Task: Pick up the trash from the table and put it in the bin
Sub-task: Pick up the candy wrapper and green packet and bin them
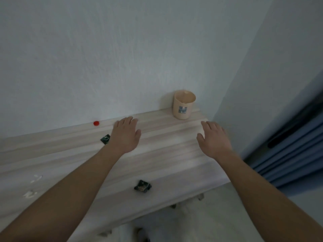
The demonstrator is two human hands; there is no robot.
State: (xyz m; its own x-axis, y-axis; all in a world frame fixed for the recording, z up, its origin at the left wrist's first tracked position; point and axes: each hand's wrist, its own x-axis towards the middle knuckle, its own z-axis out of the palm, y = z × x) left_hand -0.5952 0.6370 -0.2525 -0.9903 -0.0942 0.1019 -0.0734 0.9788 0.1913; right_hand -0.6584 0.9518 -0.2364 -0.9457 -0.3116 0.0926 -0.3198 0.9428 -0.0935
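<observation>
A plain pale grey-white wall (122, 49) fills the upper part of the view and turns a corner at the right. Against it stands a long table with a pale, streaked wood-grain top (166, 154), running from the lower left up to the right corner. Blue pleated curtain fabric (288, 154) hangs at the far right, beyond the table's end.

Two bare forearms reach out over the tabletop. The left hand (125, 135) is spread flat, palm down, fingers loosely together, holding nothing. The right hand (215, 138) is likewise spread, palm down and empty, well apart from the left.

A beige cylindrical bin with a small blue-grey label (183, 104) stands upright at the far right corner of the table, close to the wall, beyond the right hand. A dark crumpled wrapper (142, 186) lies near the front edge, between the two forearms. A smaller dark green wrapper (105, 139) lies just beside the left hand, on its outer side. A small round red cap (96, 123) sits at the wall. Pale scraps (35, 178), blurred, lie at the left.
</observation>
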